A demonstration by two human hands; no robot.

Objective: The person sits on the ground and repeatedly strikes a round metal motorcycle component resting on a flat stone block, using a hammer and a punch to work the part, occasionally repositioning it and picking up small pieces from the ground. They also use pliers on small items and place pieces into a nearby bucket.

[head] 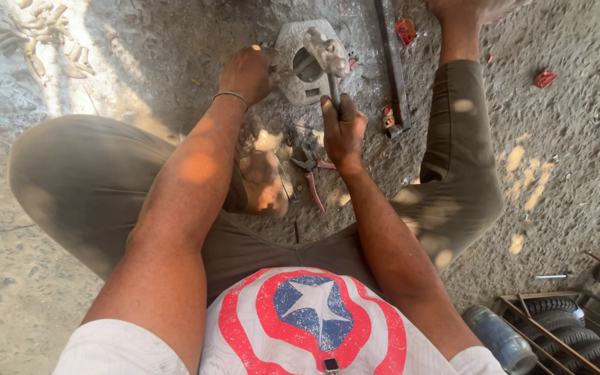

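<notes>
I sit on a dusty concrete floor with my legs spread. My right hand [342, 130] grips the handle of a hammer [327, 53], whose grey metal head hangs over a flat grey metal block [292, 89] with a round hole in it. My left hand [248, 72] rests on the left edge of that block, fingers curled against it. What lies under the left fingers is hidden.
Red-handled pliers [310, 175] lie on the floor between my legs. A long dark metal bar [392, 62] lies right of the block, with small red pieces [405, 31] near it. Pale finger-shaped pieces [44, 35] are scattered at top left. A rack with small tyres [565, 332] and a plastic jar [500, 339] stand at bottom right.
</notes>
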